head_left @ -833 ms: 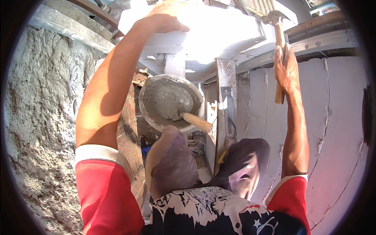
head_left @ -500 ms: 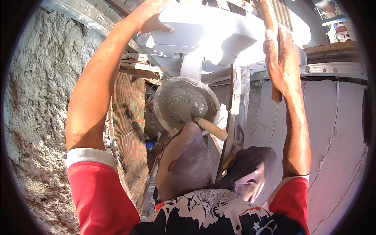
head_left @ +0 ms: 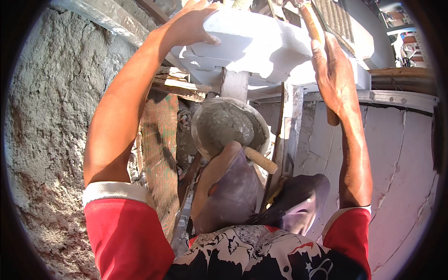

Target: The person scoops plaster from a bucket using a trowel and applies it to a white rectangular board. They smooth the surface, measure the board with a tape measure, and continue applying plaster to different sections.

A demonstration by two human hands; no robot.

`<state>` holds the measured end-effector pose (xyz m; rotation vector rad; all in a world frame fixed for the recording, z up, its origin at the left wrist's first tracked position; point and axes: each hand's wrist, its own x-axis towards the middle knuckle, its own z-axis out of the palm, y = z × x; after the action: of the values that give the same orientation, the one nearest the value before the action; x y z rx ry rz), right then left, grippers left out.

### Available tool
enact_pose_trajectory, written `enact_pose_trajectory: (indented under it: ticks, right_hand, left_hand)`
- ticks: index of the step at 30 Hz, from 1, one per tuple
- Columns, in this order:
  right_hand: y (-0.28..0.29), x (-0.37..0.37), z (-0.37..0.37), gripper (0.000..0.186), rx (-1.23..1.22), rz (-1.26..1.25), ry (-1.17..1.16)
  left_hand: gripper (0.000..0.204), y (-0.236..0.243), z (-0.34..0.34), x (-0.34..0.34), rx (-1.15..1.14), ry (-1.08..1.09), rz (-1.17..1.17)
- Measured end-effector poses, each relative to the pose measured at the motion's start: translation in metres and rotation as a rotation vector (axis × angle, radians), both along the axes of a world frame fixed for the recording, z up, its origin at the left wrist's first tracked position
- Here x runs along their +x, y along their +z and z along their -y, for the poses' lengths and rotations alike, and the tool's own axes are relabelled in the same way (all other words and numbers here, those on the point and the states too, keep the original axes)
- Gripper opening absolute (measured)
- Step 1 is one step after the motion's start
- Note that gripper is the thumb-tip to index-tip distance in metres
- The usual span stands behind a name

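A wide white block (head_left: 242, 39), sunlit and stepped along its lower side, spans the upper middle. At its left end rests my left hand (head_left: 189, 25), thumb pressed on the near face and fingers curled over the top edge. My right hand (head_left: 333, 77) is wrapped round a long wooden tool handle (head_left: 313, 21) beside the block's right end. The handle's butt shows below the palm; its far end lies at the top edge, too little shown to name the tool. Below stands a round bowl of wet grey mortar (head_left: 226, 123), with a wooden-handled trowel (head_left: 261, 160) leaning on its rim.
A rough plastered wall (head_left: 56, 130) runs down the left. Broken timber (head_left: 179, 86) and a mesh-covered board (head_left: 160, 140) stand next to it. A white post (head_left: 291, 112) rises right of the bowl; white panels (head_left: 373, 163) cover the right side. My knees are near the bowl.
The whole view has shifted, so bowl and block appear slightly lower and farther right. The handle in my right hand has tilted a little; my left hand keeps its place on the block.
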<state>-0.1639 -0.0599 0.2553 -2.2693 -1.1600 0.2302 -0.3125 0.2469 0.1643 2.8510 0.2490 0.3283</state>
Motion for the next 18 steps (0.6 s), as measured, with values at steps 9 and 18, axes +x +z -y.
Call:
enact_pose_trajectory:
  ticks: [9, 18]
  right_hand:
    - [-0.001, -0.011, 0.000, 0.052, -0.096, -0.069, -0.019]
    - [-0.005, 0.001, 0.014, 0.053, -0.190, -0.058, -0.046]
  left_hand:
    - [0.079, -0.002, -0.009, -0.006, 0.108, -0.106, 0.035]
    - [0.066, 0.025, 0.005, 0.004, -0.171, -0.115, -0.062]
